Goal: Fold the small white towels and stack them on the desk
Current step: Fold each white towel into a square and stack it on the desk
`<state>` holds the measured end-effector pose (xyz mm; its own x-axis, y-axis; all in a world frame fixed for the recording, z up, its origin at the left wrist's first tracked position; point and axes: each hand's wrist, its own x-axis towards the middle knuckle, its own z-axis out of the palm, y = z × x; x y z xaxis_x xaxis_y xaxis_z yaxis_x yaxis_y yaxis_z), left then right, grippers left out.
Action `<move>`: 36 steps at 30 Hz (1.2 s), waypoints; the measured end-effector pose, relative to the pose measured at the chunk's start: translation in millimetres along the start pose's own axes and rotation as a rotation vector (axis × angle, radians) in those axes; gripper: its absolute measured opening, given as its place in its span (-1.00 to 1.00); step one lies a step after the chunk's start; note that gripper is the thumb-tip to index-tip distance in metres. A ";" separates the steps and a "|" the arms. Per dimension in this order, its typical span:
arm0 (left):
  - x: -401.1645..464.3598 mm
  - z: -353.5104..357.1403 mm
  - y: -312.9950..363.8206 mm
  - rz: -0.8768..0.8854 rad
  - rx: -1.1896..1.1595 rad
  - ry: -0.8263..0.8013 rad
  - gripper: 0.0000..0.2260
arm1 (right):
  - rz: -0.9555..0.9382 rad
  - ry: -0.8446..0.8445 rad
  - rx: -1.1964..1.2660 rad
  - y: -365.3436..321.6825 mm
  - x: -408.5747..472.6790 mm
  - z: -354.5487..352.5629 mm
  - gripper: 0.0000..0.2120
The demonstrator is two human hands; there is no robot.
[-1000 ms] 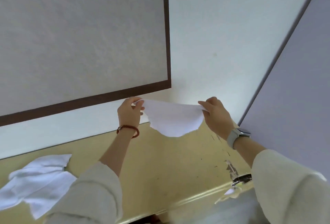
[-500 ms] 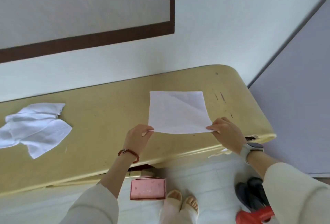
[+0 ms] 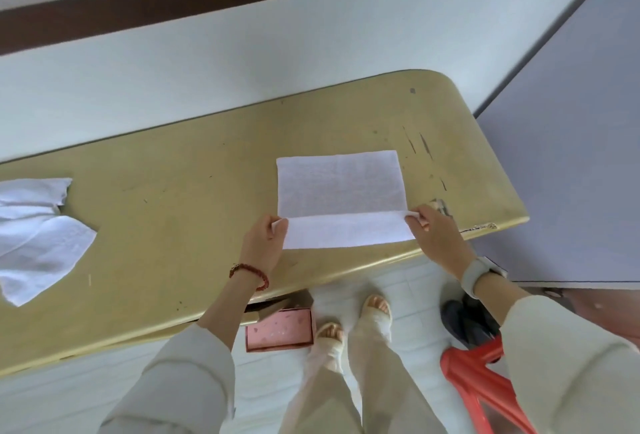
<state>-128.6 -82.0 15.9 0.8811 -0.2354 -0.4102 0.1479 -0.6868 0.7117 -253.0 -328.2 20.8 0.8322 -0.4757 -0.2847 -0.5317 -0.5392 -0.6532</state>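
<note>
Now I log the left hand (image 3: 265, 243) and right hand (image 3: 434, 234) each pinching a near corner of the towel (image 3: 341, 191) (front strip folded over), desk (image 3: 194, 198) beneath.

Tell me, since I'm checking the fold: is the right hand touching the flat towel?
Touching. The head view shows the right hand pinching the flat towel's near right corner.

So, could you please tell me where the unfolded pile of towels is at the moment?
In the head view the loose towels lie at the desk's far left end, well apart from the towel both hands are folding near the right end.
</note>
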 end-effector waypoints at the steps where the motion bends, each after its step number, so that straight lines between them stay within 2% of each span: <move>1: 2.8 2.3 2.6 -0.004 0.007 0.006 -0.88 | 0.005 0.003 0.042 -4.5 6.1 -1.2 -0.88; 4: 7.1 12.0 6.7 -0.047 0.051 -0.012 -0.87 | 0.107 -0.044 0.130 -7.3 32.2 -3.6 -0.75; 6: 4.3 21.7 7.2 -0.077 0.077 -0.035 -0.87 | 0.150 -0.124 0.083 -1.9 51.7 -8.8 -0.73; 9: -3.2 36.7 8.2 -0.107 0.083 -0.040 -0.88 | 0.147 -0.239 -0.029 6.8 70.9 -22.2 -0.72; 12: -2.1 43.4 12.5 -0.112 0.046 0.045 -0.90 | 0.074 -0.301 -0.131 10.4 80.3 -29.9 -0.72; 15: 7.0 41.4 22.5 -0.111 -0.041 0.140 -0.92 | -0.018 -0.249 -0.221 2.7 89.8 -30.1 -0.82; 22: 54.2 28.9 37.7 -0.134 -0.113 0.282 -0.93 | -0.050 -0.052 -0.099 -22.4 124.2 -14.5 -0.79; 30: 80.2 40.1 24.0 -0.231 -0.103 0.339 -0.89 | -0.029 0.089 -0.131 -10.9 145.4 10.5 -0.84; 36: 84.0 41.3 23.1 -0.255 -0.082 0.365 -0.89 | -0.024 0.119 -0.139 -9.0 147.3 14.7 -0.90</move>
<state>-69.7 -146.0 -25.7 0.9105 0.2021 -0.3607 0.4026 -0.6313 0.6629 -123.3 -383.2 -25.6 0.8251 -0.5356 -0.1798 -0.5352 -0.6387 -0.5529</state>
